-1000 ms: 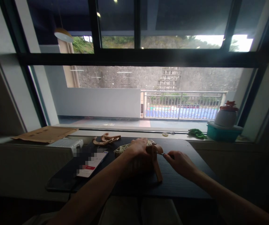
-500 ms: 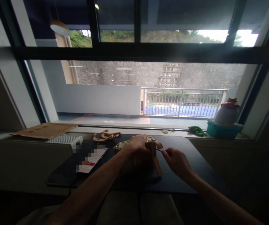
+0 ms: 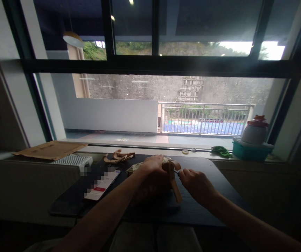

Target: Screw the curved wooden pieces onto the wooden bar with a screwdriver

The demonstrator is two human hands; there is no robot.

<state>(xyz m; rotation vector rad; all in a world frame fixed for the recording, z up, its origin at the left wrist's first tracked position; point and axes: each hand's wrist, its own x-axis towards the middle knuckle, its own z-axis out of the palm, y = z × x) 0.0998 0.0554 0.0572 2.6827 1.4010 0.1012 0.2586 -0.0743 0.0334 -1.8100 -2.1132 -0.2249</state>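
On the dark table, a box-like brown body (image 3: 150, 190) with a patterned, crumpled-looking top stands in shadow. My left hand (image 3: 155, 165) reaches across it and grips its far right part, with the fingertips partly hidden. Against its right side leans a curved wooden piece (image 3: 175, 185) with a hooked top and a straight lower leg. My right hand (image 3: 196, 182) is closed round a screwdriver (image 3: 176, 172); only its thin dark shaft shows, pointing left into the upper part of the wooden piece. The handle is covered by the fingers.
More curved wooden pieces (image 3: 119, 157) lie at the table's back left, behind a phone (image 3: 104, 185). On the windowsill are a brown envelope (image 3: 52, 149), a roll of tape (image 3: 185, 152), a green cloth (image 3: 221, 151) and a teal box (image 3: 251, 150) bearing a white bottle (image 3: 255, 133).
My right hand has shifted slightly left, closer to the wooden piece, and less of the screwdriver's shaft shows. My left hand keeps its grip. The whole view has tilted up a little.
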